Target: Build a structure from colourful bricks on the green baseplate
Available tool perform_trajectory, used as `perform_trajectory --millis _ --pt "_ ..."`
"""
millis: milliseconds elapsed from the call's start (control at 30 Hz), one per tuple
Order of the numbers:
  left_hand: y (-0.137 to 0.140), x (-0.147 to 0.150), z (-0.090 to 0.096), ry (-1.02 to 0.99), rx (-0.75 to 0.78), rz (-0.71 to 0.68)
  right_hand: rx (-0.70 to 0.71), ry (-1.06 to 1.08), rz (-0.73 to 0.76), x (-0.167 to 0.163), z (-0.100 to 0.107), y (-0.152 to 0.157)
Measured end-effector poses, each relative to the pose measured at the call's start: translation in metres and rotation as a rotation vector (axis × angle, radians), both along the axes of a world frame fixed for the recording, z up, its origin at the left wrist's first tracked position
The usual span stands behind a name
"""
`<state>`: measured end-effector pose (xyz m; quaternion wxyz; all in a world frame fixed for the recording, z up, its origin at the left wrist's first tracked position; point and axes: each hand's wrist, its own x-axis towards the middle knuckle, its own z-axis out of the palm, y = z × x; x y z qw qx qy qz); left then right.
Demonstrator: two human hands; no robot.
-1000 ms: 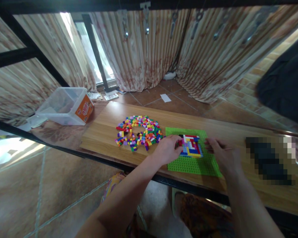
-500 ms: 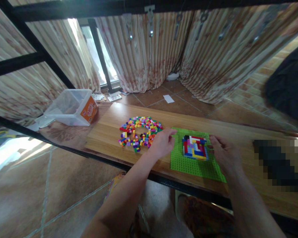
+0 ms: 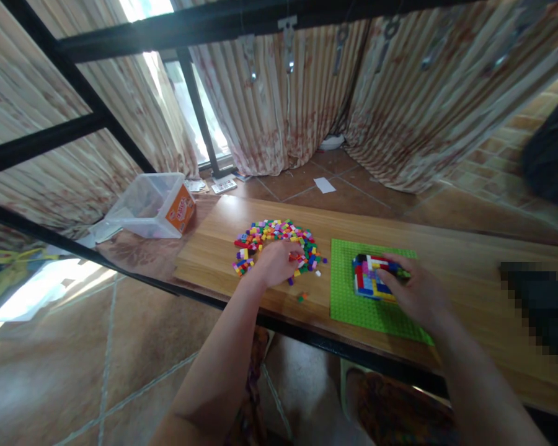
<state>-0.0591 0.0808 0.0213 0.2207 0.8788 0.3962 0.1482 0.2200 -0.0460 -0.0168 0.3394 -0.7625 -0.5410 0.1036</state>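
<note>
Head: with curled left hand (image 3: 279, 263) hiding some loose bricks (image 3: 279, 230), half-open right hand (image 3: 416, 291) over brick build (image 3: 365, 282), plastic bin (image 3: 160, 228) leftward; cannot tell holds.

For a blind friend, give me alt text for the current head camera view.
A person's left hand is at a pile of colourful toy bricks on a wooden tabletop, while the right hand is at a brick build on a green baseplate. A clear plastic bin sits past the tabletop's left end.
</note>
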Motion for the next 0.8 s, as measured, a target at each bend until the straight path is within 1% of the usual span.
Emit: perform_trajectory --millis 100,300,433,533,667,800 --pt "-0.004 0.005 -0.002 0.038 0.056 -0.002 -0.016 -0.028 -0.027 -0.008 0.003 0.001" --pt "-0.011 0.017 -0.004 0.056 0.079 0.033 -0.043 -0.03 -0.06 -0.018 0.009 0.002" --pt "-0.015 0.027 -0.005 0.062 0.101 0.051 -0.049 -0.027 -0.079 -0.02 0.011 0.003" --pt "-0.018 0.034 -0.003 0.111 0.107 0.06 -0.059 -0.031 -0.087 -0.02 0.012 0.002" --pt "-0.02 0.037 0.002 0.155 0.084 0.059 -0.057 -0.057 -0.078 -0.019 0.011 0.002" --pt "-0.02 0.039 -0.001 0.146 0.125 0.053 -0.041 -0.063 -0.066 -0.019 0.01 0.002"
